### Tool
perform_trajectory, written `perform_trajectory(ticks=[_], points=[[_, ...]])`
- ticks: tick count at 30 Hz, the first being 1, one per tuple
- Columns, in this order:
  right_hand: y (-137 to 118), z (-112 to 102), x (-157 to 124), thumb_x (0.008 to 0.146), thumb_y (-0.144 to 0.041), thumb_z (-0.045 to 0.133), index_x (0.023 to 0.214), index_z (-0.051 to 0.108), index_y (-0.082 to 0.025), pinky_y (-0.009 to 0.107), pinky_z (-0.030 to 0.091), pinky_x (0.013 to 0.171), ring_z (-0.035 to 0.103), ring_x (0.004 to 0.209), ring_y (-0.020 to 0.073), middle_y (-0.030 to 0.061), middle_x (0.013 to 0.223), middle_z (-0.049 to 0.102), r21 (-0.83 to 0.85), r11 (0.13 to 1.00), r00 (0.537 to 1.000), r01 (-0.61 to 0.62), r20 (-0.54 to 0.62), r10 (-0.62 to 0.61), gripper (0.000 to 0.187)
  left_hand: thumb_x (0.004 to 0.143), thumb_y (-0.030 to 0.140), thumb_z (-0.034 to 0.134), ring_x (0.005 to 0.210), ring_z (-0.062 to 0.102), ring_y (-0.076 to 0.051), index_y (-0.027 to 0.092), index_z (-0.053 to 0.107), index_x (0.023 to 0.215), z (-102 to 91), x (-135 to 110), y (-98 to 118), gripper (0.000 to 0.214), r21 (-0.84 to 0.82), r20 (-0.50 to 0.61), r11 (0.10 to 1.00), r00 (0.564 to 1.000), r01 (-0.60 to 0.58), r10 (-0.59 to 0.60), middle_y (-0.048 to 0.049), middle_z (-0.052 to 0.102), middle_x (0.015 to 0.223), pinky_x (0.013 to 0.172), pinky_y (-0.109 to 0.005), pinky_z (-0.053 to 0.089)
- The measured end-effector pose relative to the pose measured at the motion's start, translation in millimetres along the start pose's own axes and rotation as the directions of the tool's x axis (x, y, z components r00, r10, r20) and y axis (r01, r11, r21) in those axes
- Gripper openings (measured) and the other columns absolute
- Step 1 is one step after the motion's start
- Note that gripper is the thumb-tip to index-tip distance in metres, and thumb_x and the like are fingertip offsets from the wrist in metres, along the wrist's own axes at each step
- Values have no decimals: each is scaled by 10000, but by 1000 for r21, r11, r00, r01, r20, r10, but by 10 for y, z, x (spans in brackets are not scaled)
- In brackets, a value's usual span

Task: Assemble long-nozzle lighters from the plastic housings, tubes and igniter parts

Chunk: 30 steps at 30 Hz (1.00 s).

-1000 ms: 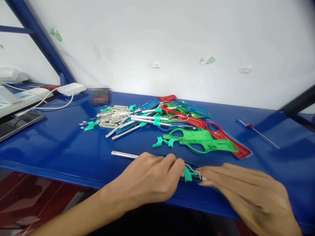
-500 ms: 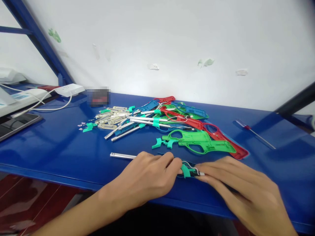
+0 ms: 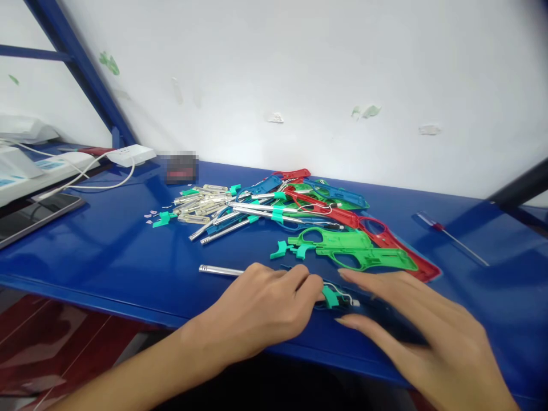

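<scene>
My left hand [image 3: 261, 311] lies with curled fingers on a blue plastic frame [image 3: 342, 299] at the near edge of the blue table [image 3: 107, 257], pressing it down over a metal tube [image 3: 216, 269] that sticks out to the left. A teal trigger piece [image 3: 329, 296] with a thin white wire sits just past its fingertips. My right hand [image 3: 411, 325] hovers to the right of the trigger with fingers stretched and apart, holding nothing.
A pile of green [image 3: 355, 251], red [image 3: 377, 234] and blue plastic frames, metal tubes [image 3: 222, 220] and teal parts lies behind the hands. A red-handled screwdriver [image 3: 454, 240] lies at the right. A white power strip [image 3: 131, 154], cables and a dark tablet [image 3: 29, 214] are at the left.
My right hand has let go of the trigger and wire and lifted away, its fingers now spread. My left hand has stayed on the blue frame.
</scene>
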State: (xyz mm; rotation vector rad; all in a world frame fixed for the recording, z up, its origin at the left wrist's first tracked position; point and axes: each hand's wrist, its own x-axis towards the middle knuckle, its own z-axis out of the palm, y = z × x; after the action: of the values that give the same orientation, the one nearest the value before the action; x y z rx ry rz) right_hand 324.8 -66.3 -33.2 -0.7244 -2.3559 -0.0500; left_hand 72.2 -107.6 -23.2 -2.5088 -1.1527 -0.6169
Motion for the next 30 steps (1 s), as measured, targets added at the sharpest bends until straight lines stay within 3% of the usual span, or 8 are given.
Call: perform_trajectory(ticks=[7,11,15,17,19,22,30], points=[[-11,35,17,1039,-252,658,1336,633,-269,282,500,944,715,963,136,-46,1097,789,39,999,999,31,39,-32,298,1019,35,488,581,644,-187,144,649,995,7,3,-2,196,-32,37,999,999,-4,5,-3,645,807,437,-341,342],[9,13,3,1021,-194,661,1276,656,-267,289,515,939,720,972,143,-44,1106,790,58,998,998,41,42,-43,265,1038,144,543,775,662,-207,164,668,1062,-62,8,-6,129,-107,24,991,997,77,-75,-40,678,990,502,-322,426],[17,1,9,1011,-197,666,1237,681,-275,298,543,919,740,957,152,-45,1107,798,53,997,997,48,56,-51,240,1037,173,530,1063,599,-274,174,679,1147,-218,12,-87,186,-132,111,976,981,173,-159,-89,639,1231,740,-388,558],[23,4,15,1016,-207,659,1239,689,-276,300,552,918,750,949,156,-43,1104,804,45,997,996,62,64,-65,236,1063,184,517,1115,576,-263,173,680,1157,-275,3,-142,188,-164,146,970,977,181,-157,-83,632,1234,929,-443,550],[31,6,17,1022,-216,646,1245,698,-281,306,561,913,760,936,161,-41,1098,810,38,997,995,70,75,-73,238,1074,194,535,1089,577,-241,177,682,1131,-297,-7,-184,160,-195,198,963,969,186,-147,-61,646,1168,999,-446,519],[36,3,12,1031,-219,630,1230,704,-285,314,555,924,763,930,164,-42,1088,813,23,997,995,73,70,-74,222,1069,197,570,1026,593,-229,187,683,1079,-284,-12,-211,113,-216,269,956,953,199,-138,-38,657,1079,926,-409,521],[2,-20,-18,1036,-183,630,1242,654,-276,283,479,1021,738,1002,137,-59,1119,788,36,999,996,32,81,-35,227,1111,217,486,901,626,-233,180,644,1076,-246,28,-194,166,-211,298,947,939,241,-172,-37,641,1015,790,-392,515]])
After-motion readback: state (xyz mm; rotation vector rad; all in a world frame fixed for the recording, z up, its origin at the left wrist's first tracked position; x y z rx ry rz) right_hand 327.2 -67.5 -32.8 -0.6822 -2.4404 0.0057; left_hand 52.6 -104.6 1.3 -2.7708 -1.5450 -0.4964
